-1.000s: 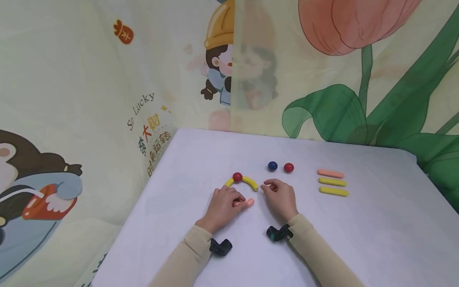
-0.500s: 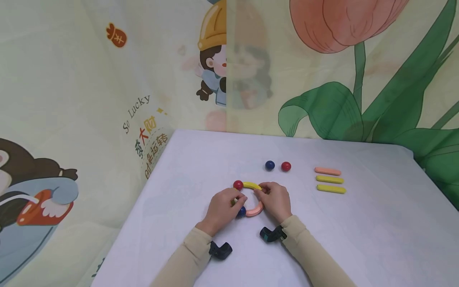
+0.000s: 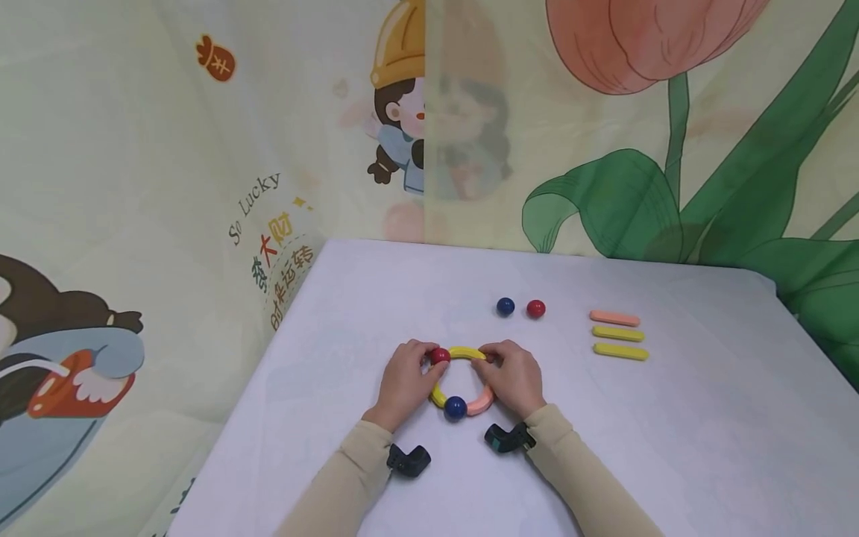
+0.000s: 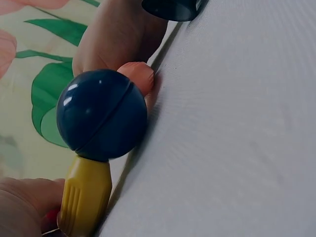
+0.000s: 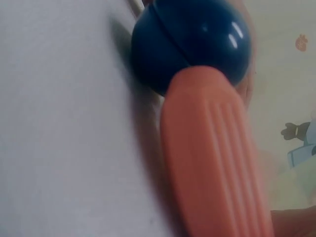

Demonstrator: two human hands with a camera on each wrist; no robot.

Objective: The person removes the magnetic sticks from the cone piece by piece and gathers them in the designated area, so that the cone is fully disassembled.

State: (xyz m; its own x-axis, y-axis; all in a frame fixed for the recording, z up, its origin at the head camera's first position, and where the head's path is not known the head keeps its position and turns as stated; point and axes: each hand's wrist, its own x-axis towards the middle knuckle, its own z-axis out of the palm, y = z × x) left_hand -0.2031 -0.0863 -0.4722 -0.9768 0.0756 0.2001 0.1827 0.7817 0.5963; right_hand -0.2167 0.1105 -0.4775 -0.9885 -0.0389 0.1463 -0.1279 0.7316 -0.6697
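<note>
A ring of curved rods and balls lies on the table between the hands. My left hand (image 3: 405,382) pinches the red ball (image 3: 439,356) at its upper left. At the right, my right hand (image 3: 515,377) grips the end of the upper yellow curved rod (image 3: 464,351), where the pink curved rod (image 3: 481,403) comes up; the fingers hide that junction. A blue ball (image 3: 455,408) joins the pink rod to the left yellow curved rod (image 3: 438,397). In the left wrist view the blue ball (image 4: 101,113) meets a ribbed yellow rod end (image 4: 86,195); the right wrist view has the ribbed pink rod (image 5: 215,158) against it.
Beyond the ring lie a loose blue ball (image 3: 505,306) and a loose red ball (image 3: 535,309). Farther right, one straight pink rod (image 3: 614,318) and two straight yellow rods (image 3: 619,333) lie in a stack of rows. Printed cloth (image 3: 483,216) hangs behind the white table (image 3: 705,418).
My right hand has come onto the upper yellow rod's end and the pink rod has swung round to it. My left hand has moved from the pink rod and left side up to the red ball.
</note>
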